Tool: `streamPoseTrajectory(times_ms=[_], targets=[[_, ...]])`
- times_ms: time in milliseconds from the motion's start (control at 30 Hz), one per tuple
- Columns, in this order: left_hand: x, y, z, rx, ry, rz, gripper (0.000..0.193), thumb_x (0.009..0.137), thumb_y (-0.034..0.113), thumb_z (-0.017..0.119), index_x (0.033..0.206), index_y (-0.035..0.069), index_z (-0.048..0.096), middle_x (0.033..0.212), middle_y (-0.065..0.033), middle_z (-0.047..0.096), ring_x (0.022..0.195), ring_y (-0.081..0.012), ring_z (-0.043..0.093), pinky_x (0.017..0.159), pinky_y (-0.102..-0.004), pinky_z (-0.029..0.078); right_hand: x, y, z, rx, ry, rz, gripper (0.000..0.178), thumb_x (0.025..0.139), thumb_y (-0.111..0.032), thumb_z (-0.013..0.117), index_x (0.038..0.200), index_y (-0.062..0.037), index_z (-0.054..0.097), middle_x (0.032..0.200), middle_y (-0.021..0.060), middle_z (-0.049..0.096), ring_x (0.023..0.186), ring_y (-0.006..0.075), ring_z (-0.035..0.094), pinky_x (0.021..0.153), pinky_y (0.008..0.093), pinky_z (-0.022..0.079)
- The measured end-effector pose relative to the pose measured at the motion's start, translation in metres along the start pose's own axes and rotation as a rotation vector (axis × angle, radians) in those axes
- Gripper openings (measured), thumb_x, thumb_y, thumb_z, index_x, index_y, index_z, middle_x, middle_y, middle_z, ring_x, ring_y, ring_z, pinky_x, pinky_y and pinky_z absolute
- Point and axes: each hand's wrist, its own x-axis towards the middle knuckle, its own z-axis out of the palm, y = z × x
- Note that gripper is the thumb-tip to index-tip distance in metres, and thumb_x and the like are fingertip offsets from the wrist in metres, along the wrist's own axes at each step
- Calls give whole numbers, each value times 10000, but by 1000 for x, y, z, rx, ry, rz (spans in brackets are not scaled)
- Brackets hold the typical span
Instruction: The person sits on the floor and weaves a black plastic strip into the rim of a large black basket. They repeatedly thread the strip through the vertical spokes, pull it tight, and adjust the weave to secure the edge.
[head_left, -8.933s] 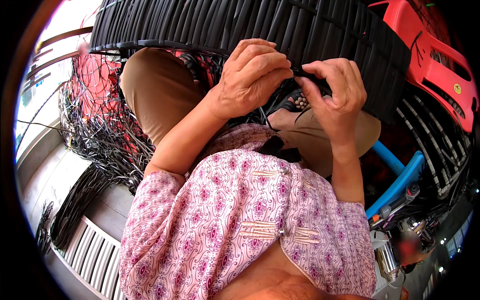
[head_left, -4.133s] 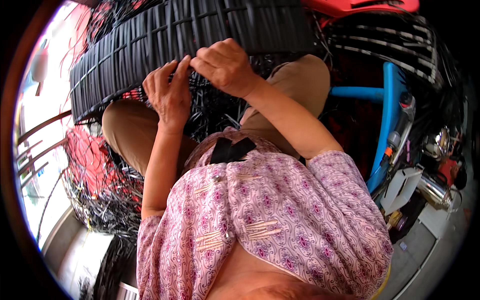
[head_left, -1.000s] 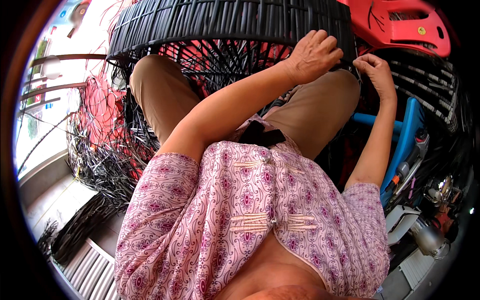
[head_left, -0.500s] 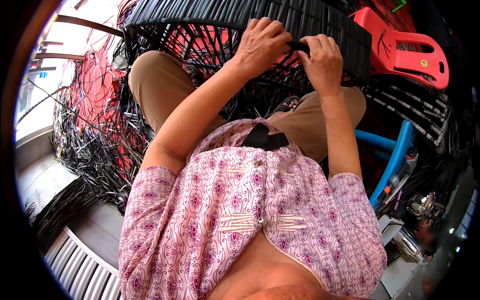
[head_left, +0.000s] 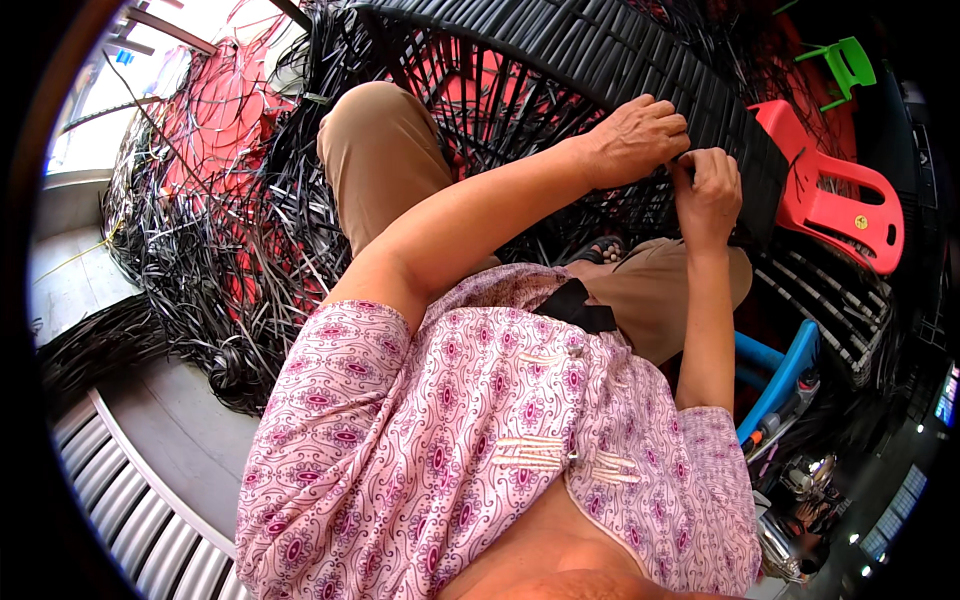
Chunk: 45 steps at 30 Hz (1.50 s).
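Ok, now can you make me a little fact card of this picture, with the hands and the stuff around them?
Left hand: fingers curled, by the edge of the big curved black slatted piece
Right hand: close beside the left, fingers bent
Between the fingers: too small to tell
On the left: tangled heap of shiny black strips, pale grey slatted piece
On the right: red plastic chair, small green plastic chair, long blue bar

The left forearm [head_left: 490, 215] extends diagonally rightward; the left hand [head_left: 636, 140] is back-upward, fingers curled. The right forearm [head_left: 706, 310] is near-vertical. The right hand [head_left: 709, 196], fingers bent, is positioned just beside it.
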Motion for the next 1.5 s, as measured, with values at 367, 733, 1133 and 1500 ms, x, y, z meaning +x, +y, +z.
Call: streamPoseTrajectory(times_ms=[367,733,1133,1500], targets=[[-85,-124,-176,246,-202,-296,353,770,225,804,1070,110,659,1008,-75,587,1041,-301,576,905,-428,468,81,-108,36,402,73,-75,217,784,-144,811,948,-89,681,934,75,643,936,298,634,825,413,522],[-106,-183,-229,10,-111,-579,271,821,193,763,1051,63,704,958,-137,656,923,-283,653,810,-390,519,134,-156,101,213,57,-212,304,730,-234,859,939,-116,672,910,58,618,917,277,618,826,402,513],[-196,-279,-223,-230,641,-957,316,1003,302,652,1060,5,745,960,-48,751,926,-116,664,875,-262,504,148,-171,108,348,46,-226,278,746,-168,836,833,-99,581,833,69,573,850,300,596,778,427,504],[-165,-263,-215,-135,441,-1072,497,972,487,629,1058,8,727,899,-176,732,850,-253,699,808,-366,532,163,-197,97,409,-39,-203,332,747,-260,856,934,-92,638,873,70,608,903,295,615,815,422,511]])
